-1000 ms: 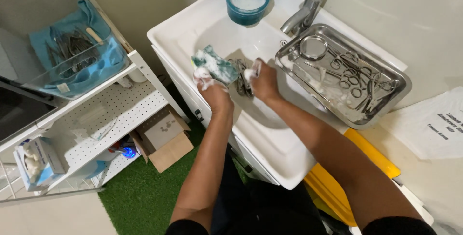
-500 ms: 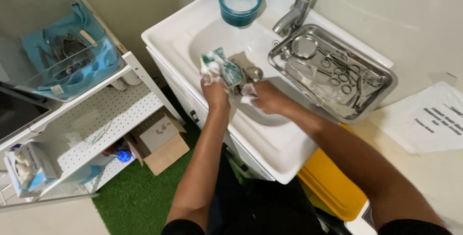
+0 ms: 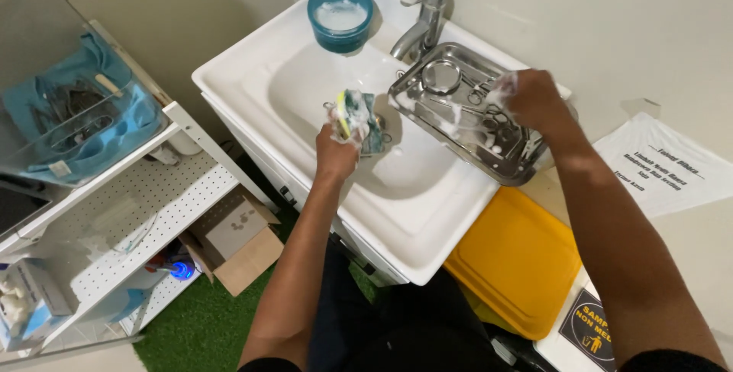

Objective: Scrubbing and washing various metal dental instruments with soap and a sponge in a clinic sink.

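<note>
My left hand point(image 3: 338, 154) is held over the white sink basin point(image 3: 305, 86), gripping a soapy yellow and teal sponge point(image 3: 356, 116). A small metal ring shows at the sponge's left edge. My right hand point(image 3: 531, 97), covered in foam, reaches into the steel tray point(image 3: 496, 175) that rests on the sink's right edge. Its curled fingers touch the scissor-like metal instruments point(image 3: 489, 124) lying there in suds. Whether it grips one is hidden. A small round steel bowl point(image 3: 441, 76) sits at the tray's far end.
A chrome faucet point(image 3: 424, 17) and a blue soap dispenser point(image 3: 340, 9) stand at the sink's back. A yellow bin lid point(image 3: 519, 265) lies below the tray, a printed sheet point(image 3: 664, 166) at right. The white shelf point(image 3: 137, 212) at left holds a blue cloth point(image 3: 84, 112) with instruments.
My right hand has left the sponge over the basin and moved right to the steel tray. My left hand still holds the sponge over the sink.
</note>
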